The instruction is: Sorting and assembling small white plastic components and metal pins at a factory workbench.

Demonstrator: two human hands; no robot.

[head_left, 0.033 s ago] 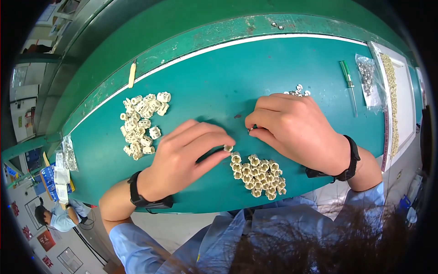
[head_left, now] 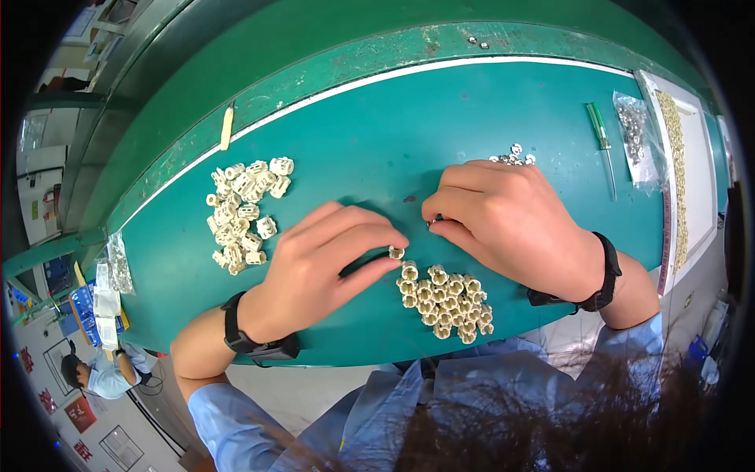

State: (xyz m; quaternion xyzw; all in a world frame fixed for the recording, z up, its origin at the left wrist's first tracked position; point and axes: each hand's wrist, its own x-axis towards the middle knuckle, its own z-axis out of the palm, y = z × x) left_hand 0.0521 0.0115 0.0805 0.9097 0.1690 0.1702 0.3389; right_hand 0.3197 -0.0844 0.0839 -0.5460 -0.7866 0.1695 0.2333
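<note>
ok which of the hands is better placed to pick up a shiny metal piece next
Probably the right hand: the shiny metal pieces lie just beyond it, though it seems to pinch a small dark piece. The left hand is farther off and holds a cream part.

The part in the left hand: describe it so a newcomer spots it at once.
On the green tabletop, find the left hand, left of a tight cluster of cream parts. Pinched in it is a small cream part. Unlike the cluster's parts and those in the loose heap farther left, it is held.
</note>
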